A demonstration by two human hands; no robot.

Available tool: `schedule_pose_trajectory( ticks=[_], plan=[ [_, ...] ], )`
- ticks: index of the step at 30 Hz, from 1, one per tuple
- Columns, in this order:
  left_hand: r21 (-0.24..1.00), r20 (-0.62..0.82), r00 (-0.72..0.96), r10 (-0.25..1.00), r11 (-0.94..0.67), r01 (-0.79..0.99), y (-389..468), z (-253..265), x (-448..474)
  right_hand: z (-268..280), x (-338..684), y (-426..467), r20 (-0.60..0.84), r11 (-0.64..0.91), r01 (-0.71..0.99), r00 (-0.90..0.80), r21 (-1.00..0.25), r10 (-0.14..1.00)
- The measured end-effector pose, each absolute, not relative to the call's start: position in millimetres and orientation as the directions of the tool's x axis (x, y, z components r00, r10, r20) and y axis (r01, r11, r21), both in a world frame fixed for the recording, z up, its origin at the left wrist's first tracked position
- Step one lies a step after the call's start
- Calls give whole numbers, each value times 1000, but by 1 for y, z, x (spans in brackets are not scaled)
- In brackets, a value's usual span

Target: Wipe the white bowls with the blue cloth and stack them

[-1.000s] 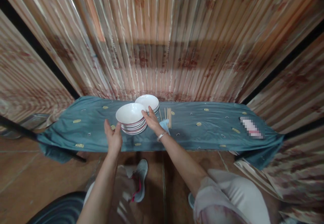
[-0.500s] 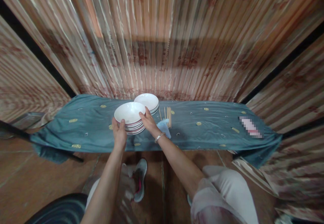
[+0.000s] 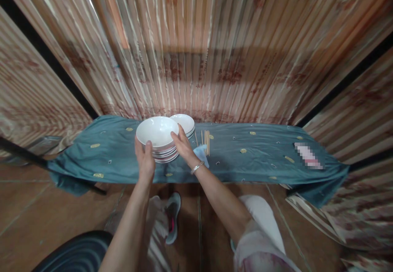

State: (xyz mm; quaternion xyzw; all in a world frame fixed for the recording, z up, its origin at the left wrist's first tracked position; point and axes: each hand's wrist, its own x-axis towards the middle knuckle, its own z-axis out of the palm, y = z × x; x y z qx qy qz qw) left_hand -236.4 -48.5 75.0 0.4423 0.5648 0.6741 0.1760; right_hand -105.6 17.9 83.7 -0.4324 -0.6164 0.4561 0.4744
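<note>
A wide white bowl (image 3: 158,130) is held between my two hands, tilted slightly, over a stack of white dishes (image 3: 165,156). My left hand (image 3: 145,159) grips its left side, thumb on the near rim and fingers beneath. My right hand (image 3: 183,144) has the right side, thumb over the rim; its other fingers are partly hidden. A gap seems to show between this bowl and the dishes below. Behind, to the right, stands a second stack of white plates (image 3: 184,121). Several wooden chopsticks (image 3: 207,141) and a light blue cloth (image 3: 201,154) lie right of my right hand.
The dishes rest on a long narrow table with a teal cloth (image 3: 260,153). A blurred-out flat object (image 3: 308,156) lies at its right end. Pleated curtains (image 3: 184,71) hang behind, between dark metal poles (image 3: 52,55). A dark round stool (image 3: 73,253) stands at lower left.
The top bowl has risen from the stack in both hands and tilts a little more toward me. The camera view has shifted slightly.
</note>
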Motion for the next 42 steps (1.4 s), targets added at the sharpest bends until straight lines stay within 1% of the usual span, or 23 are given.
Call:
schedule_pose_trajectory(
  ticks=[3, 6, 8, 10, 13, 16, 18, 20, 21, 22, 24, 26, 27, 29, 30, 32, 35, 37, 39, 40, 42],
  plan=[
    [901, 433, -510, 743, -340, 270, -63, 94, -223, 96, -88, 4, 296, 307, 43, -167, -951, 941],
    [919, 394, -484, 782, -350, 182, -72, 103, -199, 104, -61, -12, 333, 337, 16, -119, -941, 935],
    [942, 315, -448, 837, -331, 43, -75, 104, -179, 106, -40, -21, 343, 345, 14, -78, -939, 936],
    [944, 207, -371, 905, -284, -167, -74, 104, -158, 104, -20, -26, 347, 348, 7, -48, -938, 937],
    [879, 61, -240, 969, -166, -446, -66, 100, -134, 90, 8, -26, 329, 329, 9, 21, -944, 944],
    [816, -35, -166, 986, -68, -575, -54, 92, -121, 58, 32, -18, 295, 294, 18, 109, -956, 949],
    [806, -72, -153, 986, -33, -591, -46, 84, -117, 31, 42, -13, 256, 239, 112, 175, -965, 951],
    [814, -87, -152, 985, -18, -580, -39, 76, -116, 5, 46, -12, 232, 201, 183, 169, -962, 958],
    [821, -90, -157, 984, -16, -571, -37, 72, -115, -6, 46, -12, 245, 199, 322, 106, -926, 964],
    [826, -93, -162, 982, -15, -564, -35, 69, -114, -14, 44, -14, 269, 223, 457, 37, -861, 962],
    [833, -103, -182, 978, -15, -553, -32, 64, -113, -22, 37, -17, 299, 293, 646, -103, -705, 949],
    [838, -115, -201, 973, -13, -545, -29, 59, -113, -23, 30, -18, 304, 357, 724, -211, -590, 929],
    [842, -122, -206, 971, -9, -540, -28, 57, -113, -21, 27, -18, 304, 379, 735, -243, -562, 921],
    [850, -134, -210, 969, 3, -526, -25, 52, -115, -17, 28, -17, 310, 383, 727, -242, -570, 920],
    [854, -139, -210, 968, 10, -521, -24, 50, -115, -15, 32, -17, 313, 362, 711, -207, -603, 927],
    [857, -149, -206, 967, 23, -515, -22, 46, -116, -13, 46, -16, 308, 285, 643, -81, -711, 948],
    [856, -146, -185, 972, 30, -516, -20, 43, -116, -9, 82, -17, 248, 164, 428, 149, -889, 957],
    [855, -136, -169, 976, 30, -518, -19, 43, -112, -2, 110, -20, 191, 115, 262, 283, -958, 940],
    [850, -131, -150, 980, 33, -526, -18, 42, -107, 10, 134, -26, 171, 132, 119, 419, -984, 892],
    [846, -134, -134, 982, 42, -532, -18, 42, -104, 19, 144, -29, 176, 157, 81, 449, -984, 876],
    [838, -147, -98, 984, 71, -540, -17, 40, -97, 38, 154, -35, 220, 193, 105, 462, -976, 859]
  ],
)
